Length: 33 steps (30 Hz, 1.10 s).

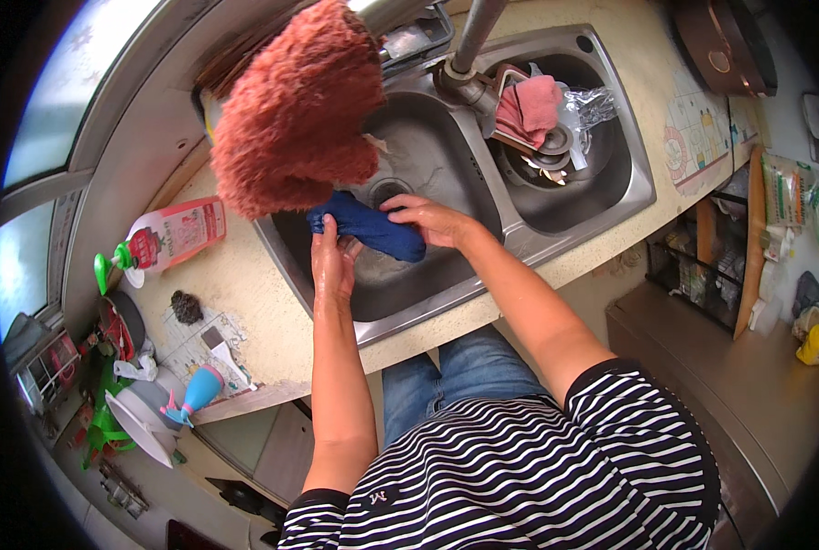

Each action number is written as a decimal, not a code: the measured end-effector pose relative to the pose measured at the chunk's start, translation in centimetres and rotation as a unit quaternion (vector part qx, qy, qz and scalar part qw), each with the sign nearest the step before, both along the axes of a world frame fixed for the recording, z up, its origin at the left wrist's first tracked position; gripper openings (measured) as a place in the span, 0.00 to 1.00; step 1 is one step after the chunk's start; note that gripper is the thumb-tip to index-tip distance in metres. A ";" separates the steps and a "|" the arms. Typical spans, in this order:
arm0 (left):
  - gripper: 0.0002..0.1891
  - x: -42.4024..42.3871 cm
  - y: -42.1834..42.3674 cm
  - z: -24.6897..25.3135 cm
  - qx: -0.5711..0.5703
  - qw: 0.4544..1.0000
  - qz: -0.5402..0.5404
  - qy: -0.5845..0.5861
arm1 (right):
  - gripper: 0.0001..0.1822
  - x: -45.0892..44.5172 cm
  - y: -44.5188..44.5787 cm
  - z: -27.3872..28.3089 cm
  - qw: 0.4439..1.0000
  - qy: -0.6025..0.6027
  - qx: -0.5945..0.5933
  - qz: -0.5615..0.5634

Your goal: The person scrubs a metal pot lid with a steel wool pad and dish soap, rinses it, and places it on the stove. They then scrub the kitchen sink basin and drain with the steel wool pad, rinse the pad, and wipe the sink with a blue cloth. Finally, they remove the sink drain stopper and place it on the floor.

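A wet blue cloth item [375,230], bunched into a long shape, is held over the left basin of a steel double sink [437,285]. My left hand [333,261] grips its left end, thumb on top. My right hand [426,218] touches its upper right side with the fingertips; whether those fingers hold it is unclear. Beneath the cloth, the basin's drain [390,189] shows in part. A fluffy reddish-pink textile [299,110] hangs in front of the basin's upper left part and hides what lies behind it.
The right basin holds a pink cloth [533,103] and clear plastic [591,106]. A grey pipe [478,34] rises between the basins. On the left counter lie a pump bottle [175,234], a scouring pad [186,307], a white brush [227,354] and a blue spray bottle [203,388].
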<state>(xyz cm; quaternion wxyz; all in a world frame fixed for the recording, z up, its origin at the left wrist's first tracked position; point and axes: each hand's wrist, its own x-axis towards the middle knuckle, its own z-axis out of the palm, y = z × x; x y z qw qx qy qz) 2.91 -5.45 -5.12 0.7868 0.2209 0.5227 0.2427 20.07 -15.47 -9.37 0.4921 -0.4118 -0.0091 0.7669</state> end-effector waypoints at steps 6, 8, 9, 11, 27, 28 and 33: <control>0.22 -0.4 -0.5 3.6 0.020 0.999 0.019 0.044 | 0.20 1.5 0.4 3.4 0.950 -0.135 0.145 0.240; 0.21 -0.1 0.1 6.6 0.027 0.998 -0.031 0.046 | 0.16 1.8 0.6 5.7 0.887 -0.303 0.189 0.293; 0.21 -0.5 0.1 7.5 0.029 0.997 -0.054 0.050 | 0.15 1.8 0.4 6.1 0.877 -0.352 0.196 0.260; 0.24 -2.0 0.0 8.1 0.064 0.980 -0.155 0.111 | 0.14 2.0 -0.2 6.8 0.850 -0.445 0.209 0.189; 0.42 -7.0 -3.7 10.2 0.150 0.959 -0.210 0.116 | 0.29 2.6 -9.2 8.5 0.909 -0.391 0.128 -0.073; 0.42 -6.5 -3.5 11.3 0.169 0.953 -0.230 0.101 | 0.28 2.5 -8.8 9.7 0.888 -0.431 0.136 -0.084; 0.33 -5.5 -1.7 16.9 0.373 0.842 -0.344 0.185 | 0.20 3.0 -6.7 18.0 0.744 -0.632 0.171 -0.134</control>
